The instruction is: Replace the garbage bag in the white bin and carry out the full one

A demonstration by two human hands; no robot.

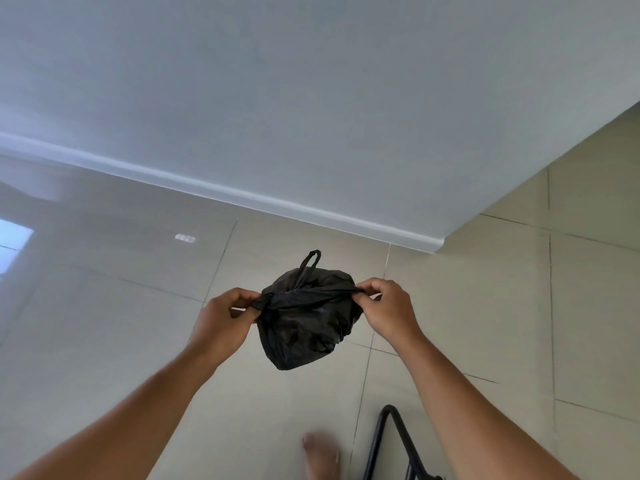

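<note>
small full black plastic garbage bag hangs mid-air above glossy beige tile floor, between both hands. left hand pinches knotted neck; right hand pinches twisted handle strip, stretched taut left to right. thin crinkled film; spare loop handle sticks up.

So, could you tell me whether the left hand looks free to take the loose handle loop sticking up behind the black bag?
Probably not yet: the left hand is busy pinching the knot on the black bag. The handle loop stands clear, so letting go would free the way.
</note>
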